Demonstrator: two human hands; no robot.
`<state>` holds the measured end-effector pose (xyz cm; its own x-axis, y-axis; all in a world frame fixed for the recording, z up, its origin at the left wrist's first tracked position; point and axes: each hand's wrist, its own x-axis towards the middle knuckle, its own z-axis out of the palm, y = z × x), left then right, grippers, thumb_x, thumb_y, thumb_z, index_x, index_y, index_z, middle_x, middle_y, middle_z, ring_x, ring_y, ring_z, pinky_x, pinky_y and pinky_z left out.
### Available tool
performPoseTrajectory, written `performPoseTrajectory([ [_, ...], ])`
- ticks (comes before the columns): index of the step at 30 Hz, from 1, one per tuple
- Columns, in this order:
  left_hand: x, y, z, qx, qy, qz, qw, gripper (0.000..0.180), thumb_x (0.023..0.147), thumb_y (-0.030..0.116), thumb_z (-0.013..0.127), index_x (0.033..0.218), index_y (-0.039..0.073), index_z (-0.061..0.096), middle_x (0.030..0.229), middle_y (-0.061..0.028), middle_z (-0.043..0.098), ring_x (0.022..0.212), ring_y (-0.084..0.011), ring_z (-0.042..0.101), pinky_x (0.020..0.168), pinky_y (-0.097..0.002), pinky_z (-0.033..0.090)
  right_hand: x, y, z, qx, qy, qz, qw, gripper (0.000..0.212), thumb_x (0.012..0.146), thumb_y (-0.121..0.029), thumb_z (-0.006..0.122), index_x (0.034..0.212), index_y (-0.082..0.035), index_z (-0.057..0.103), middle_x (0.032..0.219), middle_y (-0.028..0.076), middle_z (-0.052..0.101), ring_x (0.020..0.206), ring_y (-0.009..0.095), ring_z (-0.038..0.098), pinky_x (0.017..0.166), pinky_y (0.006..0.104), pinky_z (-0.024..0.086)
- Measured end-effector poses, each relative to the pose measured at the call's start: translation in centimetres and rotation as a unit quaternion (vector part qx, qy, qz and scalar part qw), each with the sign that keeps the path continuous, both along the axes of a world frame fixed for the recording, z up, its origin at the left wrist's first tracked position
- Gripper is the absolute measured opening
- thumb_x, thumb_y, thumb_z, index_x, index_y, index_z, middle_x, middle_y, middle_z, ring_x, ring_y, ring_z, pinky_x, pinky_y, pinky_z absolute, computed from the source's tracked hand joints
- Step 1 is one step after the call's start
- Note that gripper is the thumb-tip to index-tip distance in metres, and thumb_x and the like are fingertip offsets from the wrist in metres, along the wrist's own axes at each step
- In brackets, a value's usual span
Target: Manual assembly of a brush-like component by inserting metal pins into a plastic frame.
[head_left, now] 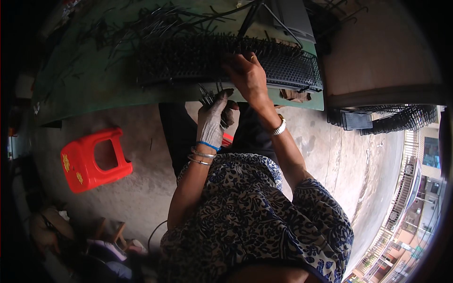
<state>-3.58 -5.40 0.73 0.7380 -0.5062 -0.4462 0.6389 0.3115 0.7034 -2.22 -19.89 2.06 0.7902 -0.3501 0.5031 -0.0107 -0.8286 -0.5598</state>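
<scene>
My left hand (pixel 212 120), in a pale work glove with dark fingertips, is closed around a bundle of thin dark rods (pixel 206 96) just off the table's near edge. Bare, my right hand (pixel 251 81) reaches over a long black perforated rack (pixel 295 70). Its fingers are pinched together among the rods there; whatever sits between them is lost in shadow. Many thin dark rods (pixel 181 59) stand upright in the rack's holes, densely at the left and middle. Toward the rack's right end bare holes show.
Loose dark rods (pixel 160 23) lie scattered over the far part of the green table (pixel 85 104). A black metal frame (pixel 250 19) rises behind the rack, beside grey flat panels (pixel 290 19). A red plastic stool (pixel 85 165) is on the floor at left; black wire racks (pixel 391 120) are at right.
</scene>
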Motion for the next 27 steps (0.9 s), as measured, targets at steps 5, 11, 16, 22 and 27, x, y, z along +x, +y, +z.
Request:
performPoseTrajectory([
  [5, 0.0, 0.4, -0.5, 0.006, -0.032, -0.049, 0.998, 0.036, 0.094, 0.034, 0.059, 0.112, 0.003, 0.066, 0.076, -0.0072, 0.069, 0.051, -0.0056, 0.053, 0.044, -0.0208, 0.04, -2.7, -1.1, 1.0, 0.242, 0.131, 0.173, 0.946, 0.02, 0.085, -0.009, 0.066, 0.103, -0.002, 0.067, 0.09, 0.013, 0.068, 0.08, 0.02, 0.066, 0.069, 0.032, 0.051],
  [11, -0.2, -0.3, 1.2, 0.03, 0.034, -0.013, 0.999, 0.036, 0.094, 0.036, 0.058, 0.113, 0.006, 0.065, 0.077, -0.009, 0.07, 0.055, -0.0127, 0.062, 0.047, -0.0229, 0.049, -2.3, -1.2, 2.2, 0.159, 0.043, 0.095, 0.982, 0.011, 0.087, -0.007, 0.064, 0.097, -0.002, 0.064, 0.076, 0.006, 0.065, 0.066, 0.015, 0.061, 0.06, 0.0286, 0.048],
  [16, 0.1, 0.4, 0.9, 0.028, 0.046, -0.03, 0.998, 0.034, 0.094, 0.034, 0.06, 0.113, 0.006, 0.065, 0.072, -0.0081, 0.065, 0.056, -0.0152, 0.059, 0.045, -0.026, 0.046, 0.4, -0.4, 2.1, 0.043, -0.155, 0.004, 0.987, 0.011, 0.085, 0.0, 0.064, 0.095, -0.002, 0.06, 0.073, 0.009, 0.059, 0.06, 0.016, 0.056, 0.054, 0.0279, 0.044],
  [22, 0.1, 0.6, 0.8, 0.058, 0.072, -0.042, 0.995, 0.033, 0.091, 0.035, 0.065, 0.107, 0.007, 0.069, 0.06, -0.0047, 0.056, 0.045, -0.0108, 0.048, 0.04, -0.0238, 0.035, 1.6, 0.1, 1.4, 0.018, -0.122, -0.009, 0.992, 0.009, 0.085, 0.0, 0.064, 0.093, -0.003, 0.06, 0.075, 0.011, 0.06, 0.061, 0.02, 0.06, 0.055, 0.031, 0.046],
  [27, 0.1, 0.5, 1.1, 0.069, 0.065, -0.042, 0.995, 0.031, 0.091, 0.034, 0.065, 0.105, 0.007, 0.069, 0.058, -0.0029, 0.054, 0.042, -0.0087, 0.041, 0.039, -0.0229, 0.031, 1.3, -0.1, 1.7, 0.053, -0.11, 0.016, 0.992, 0.009, 0.084, -0.001, 0.065, 0.091, -0.003, 0.06, 0.082, 0.012, 0.063, 0.063, 0.026, 0.061, 0.056, 0.032, 0.048],
])
